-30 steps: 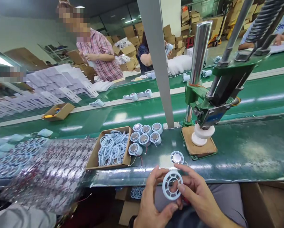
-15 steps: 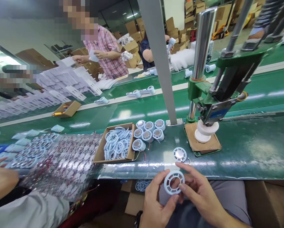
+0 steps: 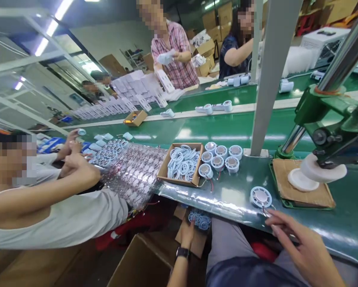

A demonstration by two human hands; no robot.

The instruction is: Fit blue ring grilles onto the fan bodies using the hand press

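Note:
My left hand (image 3: 186, 234), with a dark watch on the wrist, reaches below the table edge to a pile of light-blue slotted rings (image 3: 203, 221) in a cardboard box. Most of its fingers are hidden, so whether it grips a ring cannot be told. My right hand (image 3: 304, 243) is over the table's front edge, fingers stretched out and apart. Its fingertips are at the thin wires of a round speaker (image 3: 261, 197) with a silver centre and blue slotted rim, lying flat on the green table.
A carton of blue rings (image 3: 181, 163) stands beside several assembled round blue units (image 3: 217, 162). At right is a green hand press (image 3: 325, 135) with a white pad. A grey post (image 3: 265, 79) rises behind. A co-worker's arm (image 3: 71, 187) is left, near bubble wrap (image 3: 139, 167).
My hands have parted from the slotted ring they held together. The left went down to the box under the table; the right moved to the speaker's wires. The view swung left.

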